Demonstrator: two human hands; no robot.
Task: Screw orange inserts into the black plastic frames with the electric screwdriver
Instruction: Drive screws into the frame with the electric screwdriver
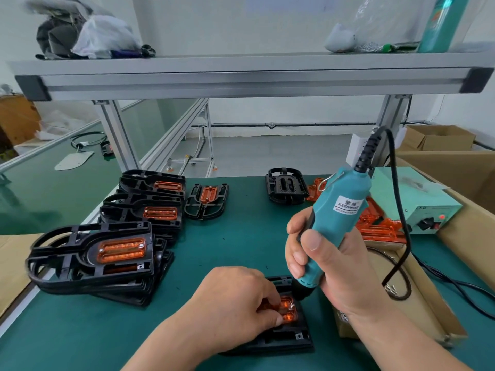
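The teal plastic electric screwdriver (338, 223) has a smooth, faintly shiny shell with a white paper label. The black plastic frames (88, 253) look matt and ribbed. The translucent orange plastic inserts (122, 250) set in them are glossy (they catch the light). The green desk (235, 236) covering is matt and smooth. The grey aluminium shelf beam (241, 81) looks brushed, and the brown cardboard boxes (439, 140) look dull.

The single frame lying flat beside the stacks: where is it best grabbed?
On the single frame, probably the near curved rim, from the front: it lies flat, cut-outs there admit fingers, and the stacks crowd its left side.
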